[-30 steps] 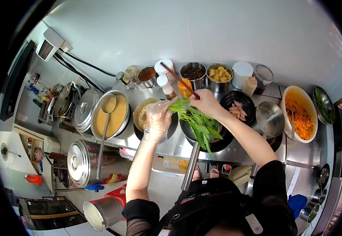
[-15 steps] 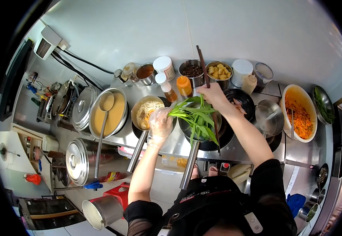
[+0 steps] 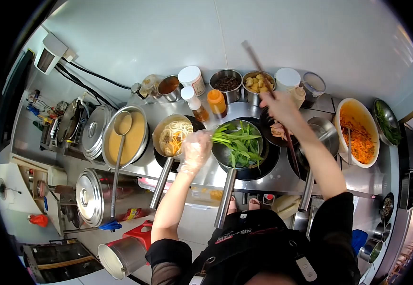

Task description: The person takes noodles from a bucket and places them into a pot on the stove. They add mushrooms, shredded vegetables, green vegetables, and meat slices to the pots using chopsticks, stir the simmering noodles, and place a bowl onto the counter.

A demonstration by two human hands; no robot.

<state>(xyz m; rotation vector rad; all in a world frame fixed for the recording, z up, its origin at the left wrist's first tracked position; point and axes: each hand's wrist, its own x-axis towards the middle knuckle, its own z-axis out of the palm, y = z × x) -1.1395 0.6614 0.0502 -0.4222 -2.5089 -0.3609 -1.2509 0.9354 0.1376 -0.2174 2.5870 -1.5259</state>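
Chopsticks [image 3: 289, 145] have swung right of the pan [image 3: 221, 154], fingers of the right hand [image 3: 282, 107] closed around them; bright, long-leaved greens [image 3: 238, 146] lie inside; left of it, the left hand [image 3: 197, 148]'s hold is unclear.

The right hand [image 3: 282, 107] moved the chopsticks [image 3: 255, 61] over by the pink meat [image 3: 277, 129]; the green leaves [image 3: 237, 145] came down into the pan [image 3: 221, 156].

Bright, even light is filling the scene, and glare is streaking the wall [image 3: 268, 28] at upper right. Motion is blurring the right hand [image 3: 282, 108] and the chopsticks [image 3: 258, 62], while fisheye distortion is bending the edges.
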